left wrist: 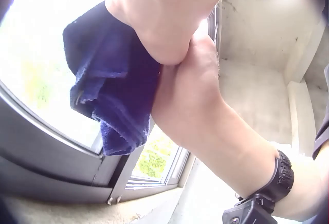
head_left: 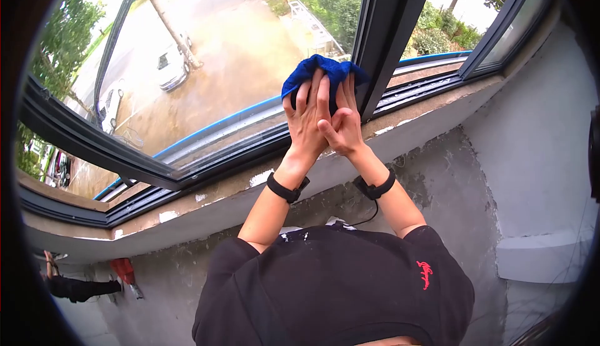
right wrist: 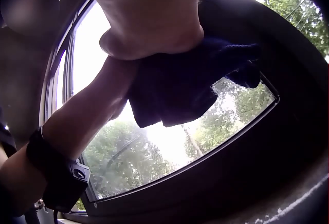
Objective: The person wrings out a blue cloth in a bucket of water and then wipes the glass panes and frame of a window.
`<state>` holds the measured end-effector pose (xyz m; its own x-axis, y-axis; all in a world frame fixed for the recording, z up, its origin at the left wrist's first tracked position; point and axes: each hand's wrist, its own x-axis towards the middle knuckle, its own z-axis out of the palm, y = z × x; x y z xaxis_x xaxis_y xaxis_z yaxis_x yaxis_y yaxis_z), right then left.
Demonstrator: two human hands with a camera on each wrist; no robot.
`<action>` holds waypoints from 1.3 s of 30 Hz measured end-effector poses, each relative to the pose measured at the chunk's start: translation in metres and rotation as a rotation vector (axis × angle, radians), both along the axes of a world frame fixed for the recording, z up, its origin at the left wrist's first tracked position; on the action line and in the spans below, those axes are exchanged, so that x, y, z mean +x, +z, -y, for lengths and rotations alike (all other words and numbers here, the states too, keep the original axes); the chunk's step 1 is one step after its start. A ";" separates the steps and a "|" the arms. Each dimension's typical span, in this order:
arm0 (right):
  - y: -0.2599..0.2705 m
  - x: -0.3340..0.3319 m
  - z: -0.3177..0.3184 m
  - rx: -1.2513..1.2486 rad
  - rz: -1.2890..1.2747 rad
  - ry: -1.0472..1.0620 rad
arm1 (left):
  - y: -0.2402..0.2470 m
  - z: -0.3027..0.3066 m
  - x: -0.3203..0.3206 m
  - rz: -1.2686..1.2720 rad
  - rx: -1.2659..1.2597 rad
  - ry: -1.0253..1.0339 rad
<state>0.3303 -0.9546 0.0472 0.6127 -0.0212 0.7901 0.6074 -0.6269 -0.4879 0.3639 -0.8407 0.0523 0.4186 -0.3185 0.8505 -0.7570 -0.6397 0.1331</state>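
Note:
A blue cloth (head_left: 312,66) lies bunched against the window glass (head_left: 231,46), beside the dark upright frame. My left hand (head_left: 306,120) presses the cloth with its fingers stretched upward. Right beside it, my right hand (head_left: 345,127) also lies on the cloth, fingers extended and thumb crossing toward the left hand. In the left wrist view the cloth (left wrist: 113,85) hangs in loose folds below the hands, with the right hand (left wrist: 187,90) close against the left. The right wrist view shows the cloth (right wrist: 169,90) dark against the pane; the fingers are hidden there.
A dark upright frame (head_left: 390,40) stands right of the hands, with sliding tracks (head_left: 431,93) beyond it. The rough sill (head_left: 206,199) runs beneath the window. Another person's dark-clothed leg (head_left: 81,288) and a red item (head_left: 124,271) are at lower left.

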 end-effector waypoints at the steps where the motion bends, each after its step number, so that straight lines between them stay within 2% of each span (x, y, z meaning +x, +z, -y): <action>1: 0.009 0.004 -0.008 -0.035 0.063 -0.021 | 0.009 -0.010 0.001 0.025 -0.010 0.040; 4: 0.039 0.018 -0.030 -0.138 0.134 -0.078 | 0.037 -0.053 0.009 0.101 -0.072 0.138; 5: 0.048 0.022 -0.039 -0.085 0.124 -0.081 | 0.046 -0.072 0.011 0.122 -0.101 0.191; 8: 0.067 0.032 -0.066 -0.210 0.145 -0.135 | 0.068 -0.128 0.016 0.165 -0.117 0.352; 11: 0.084 0.043 -0.123 -0.363 0.271 -0.264 | 0.075 -0.176 0.023 0.208 -0.142 0.499; 16: 0.101 0.063 -0.222 -0.384 0.412 -0.228 | 0.075 -0.262 0.035 0.307 -0.176 0.689; 18: 0.098 0.065 -0.255 -0.364 0.428 -0.190 | 0.067 -0.292 0.036 0.285 -0.146 0.699; 22: 0.073 0.072 -0.289 -0.397 0.445 -0.259 | 0.028 -0.330 0.043 0.294 -0.095 0.687; 26: 0.029 0.078 -0.294 -0.416 0.472 -0.337 | -0.016 -0.336 0.048 0.334 -0.080 0.635; 32: -0.025 0.075 -0.249 -0.423 0.495 -0.405 | -0.073 -0.288 0.051 0.237 -0.165 0.603; 34: -0.032 0.075 -0.229 -0.432 0.517 -0.449 | -0.068 -0.276 0.053 0.322 -0.079 0.622; 36: -0.030 0.080 -0.211 -0.461 0.511 -0.374 | -0.054 -0.266 0.052 0.324 -0.116 0.613; 39: 0.015 0.079 -0.198 -0.471 0.507 -0.380 | -0.008 -0.250 0.052 0.354 -0.150 0.635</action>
<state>0.4089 -0.7568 0.0620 0.1934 0.2496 0.9488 0.3875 -0.9079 0.1599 0.4161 -0.5911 0.0441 0.1763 0.0244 0.9840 -0.2611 -0.9627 0.0707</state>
